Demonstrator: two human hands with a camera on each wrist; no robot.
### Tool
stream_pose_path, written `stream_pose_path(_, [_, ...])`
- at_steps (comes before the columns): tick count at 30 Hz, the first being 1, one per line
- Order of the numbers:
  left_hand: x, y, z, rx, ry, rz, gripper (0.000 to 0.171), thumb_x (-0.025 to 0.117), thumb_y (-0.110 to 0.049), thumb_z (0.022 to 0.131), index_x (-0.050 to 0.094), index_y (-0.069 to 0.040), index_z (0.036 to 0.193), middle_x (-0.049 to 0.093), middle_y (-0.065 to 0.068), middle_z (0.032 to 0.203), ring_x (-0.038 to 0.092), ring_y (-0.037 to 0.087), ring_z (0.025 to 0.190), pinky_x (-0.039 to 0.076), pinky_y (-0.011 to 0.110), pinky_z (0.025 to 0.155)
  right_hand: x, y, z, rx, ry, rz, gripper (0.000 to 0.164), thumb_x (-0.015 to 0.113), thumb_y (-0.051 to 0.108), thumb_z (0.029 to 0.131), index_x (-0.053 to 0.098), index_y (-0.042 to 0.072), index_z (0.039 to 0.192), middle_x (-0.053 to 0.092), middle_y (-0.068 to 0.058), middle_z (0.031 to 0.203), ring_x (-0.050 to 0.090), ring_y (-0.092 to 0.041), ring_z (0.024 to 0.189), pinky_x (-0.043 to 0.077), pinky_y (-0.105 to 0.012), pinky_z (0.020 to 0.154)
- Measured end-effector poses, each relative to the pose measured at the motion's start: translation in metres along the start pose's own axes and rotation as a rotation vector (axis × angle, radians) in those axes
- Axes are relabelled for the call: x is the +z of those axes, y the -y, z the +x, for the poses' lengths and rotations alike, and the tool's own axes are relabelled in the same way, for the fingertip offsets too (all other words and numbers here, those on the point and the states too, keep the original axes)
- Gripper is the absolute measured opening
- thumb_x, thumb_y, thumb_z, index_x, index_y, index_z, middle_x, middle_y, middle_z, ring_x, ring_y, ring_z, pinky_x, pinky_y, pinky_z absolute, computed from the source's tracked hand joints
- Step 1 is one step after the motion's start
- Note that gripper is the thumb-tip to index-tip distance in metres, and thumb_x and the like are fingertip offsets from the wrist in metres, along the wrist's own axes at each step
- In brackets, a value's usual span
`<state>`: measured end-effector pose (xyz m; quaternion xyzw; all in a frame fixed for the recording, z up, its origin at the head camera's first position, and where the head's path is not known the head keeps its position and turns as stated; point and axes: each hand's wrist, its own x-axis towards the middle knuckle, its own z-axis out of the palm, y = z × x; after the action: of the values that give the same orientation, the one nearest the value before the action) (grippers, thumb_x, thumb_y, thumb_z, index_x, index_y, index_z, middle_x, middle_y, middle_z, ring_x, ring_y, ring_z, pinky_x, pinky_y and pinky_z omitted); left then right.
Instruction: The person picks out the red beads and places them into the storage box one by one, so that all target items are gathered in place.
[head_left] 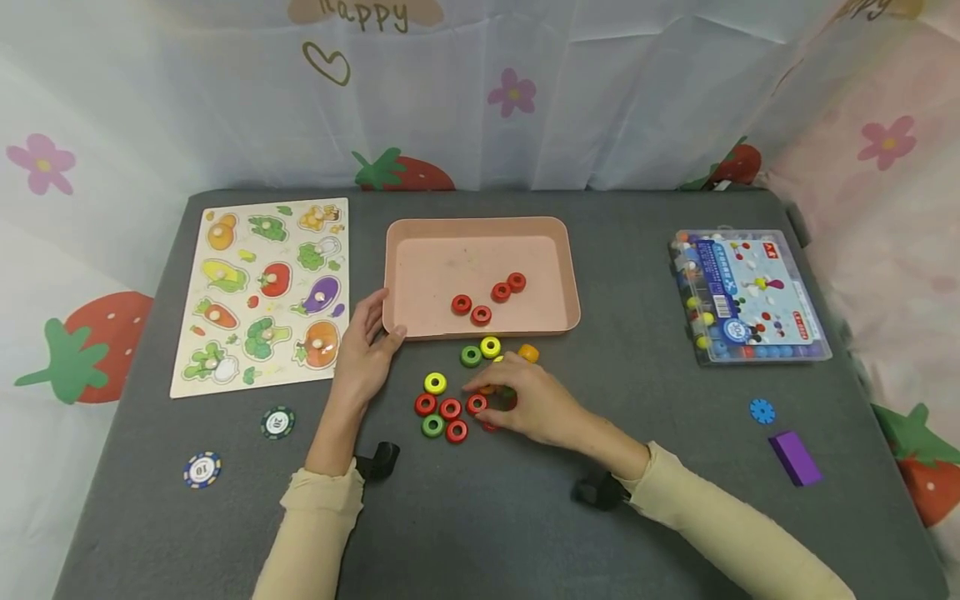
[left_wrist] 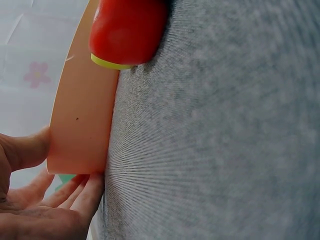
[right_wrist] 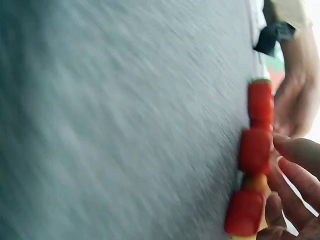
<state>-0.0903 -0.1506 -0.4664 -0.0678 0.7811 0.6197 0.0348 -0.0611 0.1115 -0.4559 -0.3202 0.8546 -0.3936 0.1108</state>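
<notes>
My left hand point(head_left: 365, 350) grips the front left corner of a pink tray point(head_left: 427, 250), thumb at the rim and fingers along the side. Four small rings, all red, lie in the tray, among them a red ring point(head_left: 461, 305). My right hand point(head_left: 536, 400) reaches over loose rings in front of the tray. Its thumb and index fingertips stand apart on either side of a red ring point(head_left: 477, 404). Beside it lie more red rings point(head_left: 450, 408), green rings point(head_left: 432, 426) and yellow rings point(head_left: 435, 383). The right fingers partly cover other rings.
A vegetable puzzle board point(head_left: 251, 304) lies left of the tray, with two poker chips point(head_left: 278, 422) before it. To the right are a clear case of colored balls point(head_left: 753, 298), a blue disc point(head_left: 762, 411) and a purple block point(head_left: 796, 458). An orange piece point(head_left: 528, 353) lies by the tray.
</notes>
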Motion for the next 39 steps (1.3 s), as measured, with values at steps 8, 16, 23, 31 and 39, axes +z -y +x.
stream_pose_path(8, [0.000,0.001,0.000,-0.002,0.000,0.008,0.060,0.061,-0.012,0.100,0.036,-0.013,0.154,0.038,0.014,0.158,0.036,0.028,0.146,0.032,0.046,0.119,0.009,0.001,0.001,0.009,0.004,-0.082,0.029,0.082,0.020,0.085,0.076,0.023,0.113,0.072,0.014,0.107,0.050,-0.005,0.094,0.047,-0.025,0.072])
stream_pose_path(16, [0.000,0.001,0.000,0.001,0.000,0.005,0.060,0.061,-0.012,0.100,0.036,-0.014,0.154,0.038,0.014,0.158,0.036,0.027,0.146,0.032,0.045,0.119,0.007,0.000,0.006,-0.042,-0.050,0.006,0.026,0.082,0.018,0.084,0.077,0.015,0.110,0.070,0.007,0.100,0.057,-0.011,0.090,0.051,-0.029,0.073])
stream_pose_path(23, [0.000,0.001,0.000,0.010,0.000,-0.004,0.060,0.061,-0.011,0.099,0.036,-0.012,0.154,0.037,0.014,0.158,0.035,0.028,0.147,0.032,0.046,0.119,-0.016,-0.003,0.020,-0.070,-0.275,0.096,0.028,0.083,0.012,0.082,0.075,0.008,0.109,0.069,0.001,0.095,0.059,-0.022,0.080,0.051,-0.039,0.066])
stream_pose_path(31, [0.000,0.002,0.001,0.006,-0.004,0.006,0.060,0.061,-0.012,0.100,0.036,-0.013,0.154,0.038,0.014,0.158,0.035,0.029,0.147,0.032,0.046,0.119,-0.046,-0.018,0.047,0.082,-0.447,0.053,0.030,0.083,0.010,0.082,0.073,0.003,0.108,0.072,-0.008,0.102,0.061,-0.018,0.075,0.050,-0.038,0.067])
stream_pose_path(39, [0.001,0.000,0.000,0.003,0.001,-0.005,0.060,0.061,-0.012,0.100,0.036,-0.012,0.154,0.038,0.014,0.158,0.036,0.028,0.146,0.032,0.046,0.119,-0.045,-0.033,0.066,0.155,-0.359,0.009,0.025,0.082,0.014,0.083,0.072,0.004,0.104,0.070,-0.007,0.089,0.060,-0.020,0.074,0.050,-0.031,0.066])
